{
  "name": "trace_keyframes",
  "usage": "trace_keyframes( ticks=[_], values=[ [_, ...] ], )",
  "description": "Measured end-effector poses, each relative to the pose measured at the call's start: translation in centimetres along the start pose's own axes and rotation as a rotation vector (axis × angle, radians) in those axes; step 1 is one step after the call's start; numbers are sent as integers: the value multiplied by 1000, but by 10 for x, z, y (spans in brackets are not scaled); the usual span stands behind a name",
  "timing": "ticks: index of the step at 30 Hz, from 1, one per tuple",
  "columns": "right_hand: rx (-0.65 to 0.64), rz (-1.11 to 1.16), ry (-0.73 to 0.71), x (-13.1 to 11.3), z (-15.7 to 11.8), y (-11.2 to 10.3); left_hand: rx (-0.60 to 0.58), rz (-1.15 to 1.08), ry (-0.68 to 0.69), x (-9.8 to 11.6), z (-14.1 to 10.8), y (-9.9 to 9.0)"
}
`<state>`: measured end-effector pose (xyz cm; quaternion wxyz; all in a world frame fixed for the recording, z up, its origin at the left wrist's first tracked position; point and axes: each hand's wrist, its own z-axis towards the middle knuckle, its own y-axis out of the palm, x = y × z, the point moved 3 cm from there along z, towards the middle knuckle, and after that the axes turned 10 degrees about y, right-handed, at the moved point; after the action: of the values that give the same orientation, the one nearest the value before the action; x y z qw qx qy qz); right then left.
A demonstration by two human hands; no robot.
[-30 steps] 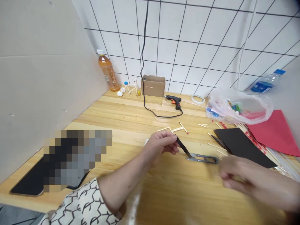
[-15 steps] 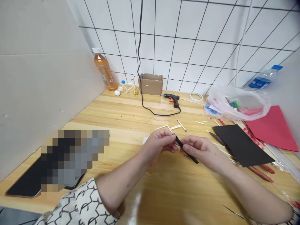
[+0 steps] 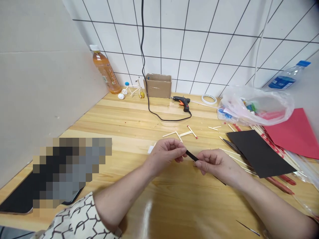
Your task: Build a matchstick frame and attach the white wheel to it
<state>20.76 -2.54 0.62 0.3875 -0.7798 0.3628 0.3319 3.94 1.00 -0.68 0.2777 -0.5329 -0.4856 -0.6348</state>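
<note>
A narrow black strip (image 3: 192, 155), which looks like cut paper or thin foam, stretches between my two hands above the table. My left hand (image 3: 168, 152) pinches its upper end between thumb and forefinger. Lower down to the right, my right hand (image 3: 215, 162) grips it the same way, and part of the strip is hidden by the fingers. Just beyond my hands lies a small frame of joined sticks (image 3: 183, 134). A black sheet (image 3: 259, 152) rests to the right of my right hand, over loose sticks.
At the back stand a glue gun (image 3: 183, 102), a cardboard box (image 3: 158, 86), a small stick model (image 3: 131, 89) and a drink bottle (image 3: 107, 73). To the right are a tape roll (image 3: 208, 99), a plastic bag (image 3: 254, 106) and a red sheet (image 3: 295, 132). A thin pointed tool (image 3: 248, 228) lies near the front.
My right hand has slid a little down and right along the strip, covering its lower part. The strip now looks straighter between my hands. The view has shifted slightly.
</note>
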Motion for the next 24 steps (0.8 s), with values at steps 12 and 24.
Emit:
trace_keyframes(
  ticks=[12, 24],
  values=[
    [38, -32, -1, 9, -4, -25, 130, 79, -1, 4, 0, -1],
    [-46, 352, -54, 2, -14, -29, 80, -92, -96, -4, 1, -1]
  ],
)
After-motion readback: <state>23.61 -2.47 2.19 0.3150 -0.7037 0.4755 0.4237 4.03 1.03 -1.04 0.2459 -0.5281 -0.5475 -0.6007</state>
